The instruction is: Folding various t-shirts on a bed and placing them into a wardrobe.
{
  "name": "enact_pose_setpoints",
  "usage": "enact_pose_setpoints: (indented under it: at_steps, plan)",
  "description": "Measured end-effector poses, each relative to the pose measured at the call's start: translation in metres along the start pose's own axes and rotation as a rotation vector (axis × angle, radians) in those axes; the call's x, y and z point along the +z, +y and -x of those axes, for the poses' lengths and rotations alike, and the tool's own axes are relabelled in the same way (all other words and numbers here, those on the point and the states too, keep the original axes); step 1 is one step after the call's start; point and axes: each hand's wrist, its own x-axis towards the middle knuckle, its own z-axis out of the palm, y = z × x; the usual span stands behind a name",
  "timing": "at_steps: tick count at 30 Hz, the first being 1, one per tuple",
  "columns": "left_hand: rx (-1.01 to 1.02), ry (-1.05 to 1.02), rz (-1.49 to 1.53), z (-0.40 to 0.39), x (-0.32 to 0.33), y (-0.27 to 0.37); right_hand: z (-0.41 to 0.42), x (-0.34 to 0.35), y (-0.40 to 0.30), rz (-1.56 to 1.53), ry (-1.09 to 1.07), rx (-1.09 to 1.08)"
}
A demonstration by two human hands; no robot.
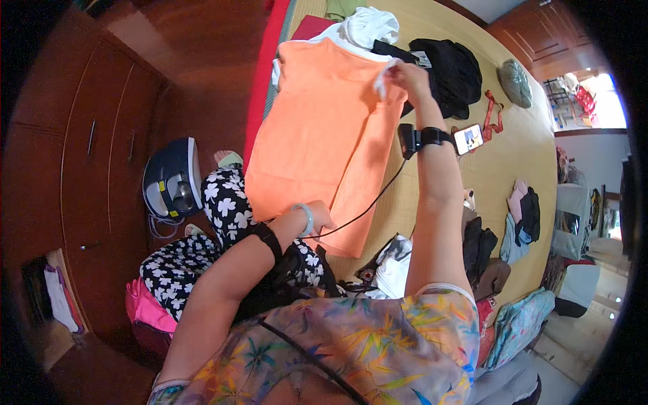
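Note:
An orange shirt with white neck and sleeve trim (314,126) lies spread over the edge of the straw mat, its right side folded inward. At its upper right my right hand (407,81) grips the white-trimmed sleeve edge. My left hand (319,217), with a pale bangle on the wrist, is at the hem end; its fingers touch the orange cloth, but whether they pinch it is hard to see. A black cable runs from the device on my right wrist (430,139) to my left hand.
Black clothes (445,76) and a white garment (369,28) lie beyond the shirt. A phone (469,139) and a red strap (492,119) rest at right on the mat (521,147). Small folded clothes (526,217) are farther right. A dark blue and white appliance (172,179) stands on the floor at left.

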Motion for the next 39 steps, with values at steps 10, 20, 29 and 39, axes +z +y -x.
enact_pose_setpoints:
  at_steps: [10, 20, 29, 39]
  plan:
    - [-0.190, -0.141, -0.238, 0.024, -0.015, 0.015, 0.089, 0.100, 0.019, 0.412, -0.019, -0.043]
    - [0.161, 0.955, -0.683, 0.099, -0.106, 0.018, 0.066, 0.202, -0.093, 0.192, -0.130, -0.461]
    - [-0.140, 0.814, -0.847, 0.110, -0.124, -0.040, 0.012, 0.299, -0.101, 1.043, -0.215, -0.143]
    - [0.176, 0.621, -0.557, 0.112, -0.111, -0.029, 0.012, 0.250, -0.091, 0.500, -0.015, -0.299]
